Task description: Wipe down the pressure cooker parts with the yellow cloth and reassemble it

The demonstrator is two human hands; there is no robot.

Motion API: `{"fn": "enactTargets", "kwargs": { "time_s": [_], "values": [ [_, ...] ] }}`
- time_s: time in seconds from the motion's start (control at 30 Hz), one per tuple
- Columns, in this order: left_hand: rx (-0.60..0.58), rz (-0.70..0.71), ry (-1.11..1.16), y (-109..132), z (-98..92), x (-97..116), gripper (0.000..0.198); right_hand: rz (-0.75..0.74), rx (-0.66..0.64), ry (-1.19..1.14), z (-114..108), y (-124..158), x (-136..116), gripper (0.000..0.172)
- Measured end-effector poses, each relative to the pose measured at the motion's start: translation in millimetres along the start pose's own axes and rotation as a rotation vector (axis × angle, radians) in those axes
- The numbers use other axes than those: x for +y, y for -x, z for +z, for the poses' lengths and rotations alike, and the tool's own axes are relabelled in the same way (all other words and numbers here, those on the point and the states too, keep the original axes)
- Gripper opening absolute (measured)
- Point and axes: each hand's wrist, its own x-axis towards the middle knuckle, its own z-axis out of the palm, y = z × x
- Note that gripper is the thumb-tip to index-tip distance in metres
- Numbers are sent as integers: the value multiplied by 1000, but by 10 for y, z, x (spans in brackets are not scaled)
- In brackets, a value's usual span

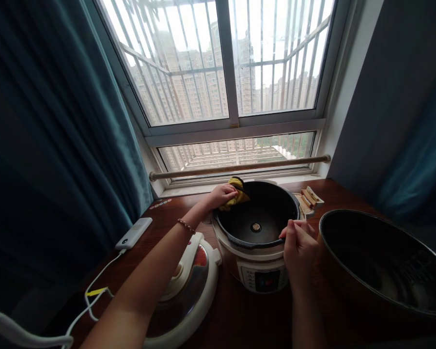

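L hand (223,195) clamped on yel. cloth (242,194) at cooker rim (254,244), R hand (300,242) gripping rim's R side.

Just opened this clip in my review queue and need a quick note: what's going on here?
A person stands over an open electric cooker. Their left hand holds a yellow cloth at the cooker's far left rim, while their right hand grips the near right rim. Nothing covers the cooker, so its dark interior shows. A round lid rests on the table to the left, and a large dark pot sits to the right.
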Motion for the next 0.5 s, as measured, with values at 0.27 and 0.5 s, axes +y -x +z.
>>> {"fn": "enactTargets", "kwargs": {
  "time_s": [0.27, 0.5],
  "values": [
    [28, -5, -71, 297, 46, 281, 38, 9, -12, -69, -295, 155, -115, 35],
    [-90, 66, -203, 179, 129, 336, 24, 98, -33, -66, -318, 125, -112, 41]
  ]
}}
